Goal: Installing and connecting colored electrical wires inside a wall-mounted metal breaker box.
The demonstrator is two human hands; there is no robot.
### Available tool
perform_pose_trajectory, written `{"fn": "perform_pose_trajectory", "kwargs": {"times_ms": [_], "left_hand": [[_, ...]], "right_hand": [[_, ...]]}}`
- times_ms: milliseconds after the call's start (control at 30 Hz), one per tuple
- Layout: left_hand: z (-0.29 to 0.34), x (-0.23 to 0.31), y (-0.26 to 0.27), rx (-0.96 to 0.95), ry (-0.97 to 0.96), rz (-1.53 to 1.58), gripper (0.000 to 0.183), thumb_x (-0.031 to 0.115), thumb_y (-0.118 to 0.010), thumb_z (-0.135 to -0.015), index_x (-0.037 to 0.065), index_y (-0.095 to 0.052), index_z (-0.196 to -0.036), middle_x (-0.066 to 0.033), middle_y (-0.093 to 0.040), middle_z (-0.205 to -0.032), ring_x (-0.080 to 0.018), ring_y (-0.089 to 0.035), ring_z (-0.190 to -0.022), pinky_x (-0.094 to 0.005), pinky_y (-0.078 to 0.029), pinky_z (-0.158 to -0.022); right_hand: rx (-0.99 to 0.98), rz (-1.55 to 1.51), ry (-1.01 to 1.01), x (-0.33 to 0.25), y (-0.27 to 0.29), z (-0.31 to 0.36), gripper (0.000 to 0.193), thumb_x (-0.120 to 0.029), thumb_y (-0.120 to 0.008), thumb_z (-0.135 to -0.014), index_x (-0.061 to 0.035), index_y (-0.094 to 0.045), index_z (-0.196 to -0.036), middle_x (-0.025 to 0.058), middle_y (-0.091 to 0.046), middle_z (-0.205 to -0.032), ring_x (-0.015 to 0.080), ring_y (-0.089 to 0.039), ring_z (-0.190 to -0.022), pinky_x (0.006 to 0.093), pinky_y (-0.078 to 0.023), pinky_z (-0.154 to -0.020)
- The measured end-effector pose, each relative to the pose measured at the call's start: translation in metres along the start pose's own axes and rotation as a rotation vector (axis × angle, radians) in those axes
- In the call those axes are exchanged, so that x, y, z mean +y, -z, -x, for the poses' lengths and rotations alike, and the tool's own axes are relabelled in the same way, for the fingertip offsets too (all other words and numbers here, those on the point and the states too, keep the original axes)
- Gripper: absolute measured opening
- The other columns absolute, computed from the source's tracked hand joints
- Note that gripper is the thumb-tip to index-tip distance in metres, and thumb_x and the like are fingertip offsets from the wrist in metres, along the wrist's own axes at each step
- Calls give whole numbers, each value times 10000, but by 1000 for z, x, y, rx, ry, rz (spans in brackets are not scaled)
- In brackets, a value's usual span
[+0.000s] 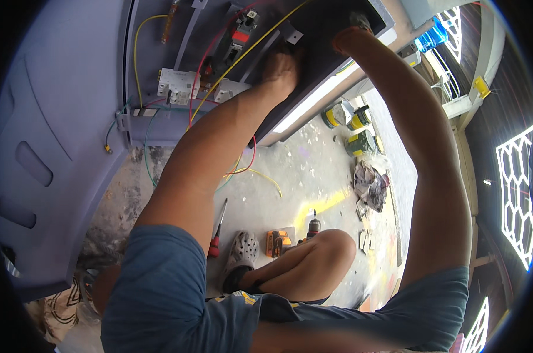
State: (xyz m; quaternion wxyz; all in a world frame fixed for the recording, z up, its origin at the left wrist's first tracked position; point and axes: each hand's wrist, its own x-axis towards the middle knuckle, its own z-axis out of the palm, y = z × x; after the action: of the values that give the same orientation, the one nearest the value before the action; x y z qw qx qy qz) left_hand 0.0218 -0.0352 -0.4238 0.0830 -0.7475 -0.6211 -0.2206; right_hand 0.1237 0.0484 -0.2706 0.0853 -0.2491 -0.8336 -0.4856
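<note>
Both my arms reach up into an open grey metal electrical cabinet (pixel 187 35). My left hand (pixel 281 69) is in the shadowed inside, beside a metal bracket (pixel 292 36); its fingers look curled, and what they hold, if anything, is hidden. At the cabinet's upper right corner is my right hand (pixel 360 25), dark and partly out of sight, with an orange band (pixel 340 40) at the wrist. Left of my left hand, a black breaker with a red part (pixel 240 36) and white breakers (pixel 178 85) are mounted. A yellow wire (pixel 243 56) and a red wire (pixel 203 62) cross them.
The cabinet door (pixel 60 117) stands open at left. On the floor lie a red-handled screwdriver (pixel 216 242), an orange battery pack (pixel 277 242) and a drill (pixel 314 226) near my knee. Paint cans (pixel 360 143) and crumpled plastic (pixel 370 185) are farther right. Loose wire ends (pixel 260 173) hang below the cabinet.
</note>
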Motion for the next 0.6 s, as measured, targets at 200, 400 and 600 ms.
{"fn": "perform_pose_trajectory", "kwargs": {"times_ms": [200,400,600], "left_hand": [[-2,-3,-30,65,28,-189,546,162,-451,-968,183,-344,-1503,-228,-491,-1390,-305,-623,-1096,-375,-518,-817],[-19,16,-40,173,-13,-163,452,117,-425,-983,199,-453,-1426,-198,-496,-1376,-309,-569,-1192,-371,-499,-871],[-13,24,-40,-98,333,947,483,198,-490,-981,105,-423,-1450,-142,-484,-1376,-324,-520,-1231,-440,-415,-1040]], "right_hand": [[36,-32,131,-19,10,8,278,-275,-626,-853,-84,-672,-1050,174,-664,-1028,336,-632,-998,446,-498,-883],[70,7,187,8,19,8,263,-276,-656,-834,-99,-668,-1028,153,-659,-1020,322,-622,-1008,439,-487,-900],[126,133,59,-78,68,41,252,-277,-685,-815,-114,-664,-1006,132,-654,-1012,307,-612,-1018,432,-476,-916]]}}
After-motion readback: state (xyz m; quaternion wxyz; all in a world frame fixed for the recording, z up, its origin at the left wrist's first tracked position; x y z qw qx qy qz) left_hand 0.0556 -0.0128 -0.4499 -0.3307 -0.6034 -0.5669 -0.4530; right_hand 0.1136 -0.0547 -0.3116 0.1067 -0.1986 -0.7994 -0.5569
